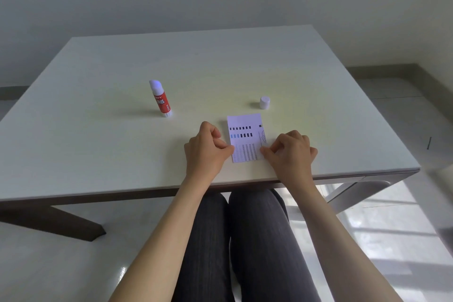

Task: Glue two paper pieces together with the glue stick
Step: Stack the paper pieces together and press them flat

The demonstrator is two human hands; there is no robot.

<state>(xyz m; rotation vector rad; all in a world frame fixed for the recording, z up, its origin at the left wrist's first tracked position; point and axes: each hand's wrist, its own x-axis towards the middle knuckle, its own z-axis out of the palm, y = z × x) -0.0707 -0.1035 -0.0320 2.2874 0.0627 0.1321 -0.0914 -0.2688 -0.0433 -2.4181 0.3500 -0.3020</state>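
A small printed paper (245,137) with dark squares and dotted rows lies flat near the table's front edge; a second piece cannot be told apart from it. My left hand (208,149) pinches its lower left edge, and my right hand (289,151) pinches its lower right edge, fingers curled. The red and white glue stick (160,98) stands upright and uncapped at the middle left, apart from both hands. Its white cap (264,102) sits behind the paper to the right.
The white table (98,144) has its front edge just below my hands. My legs in dark trousers are under it. A wall lies behind the table's far edge, and glossy floor shows at the right.
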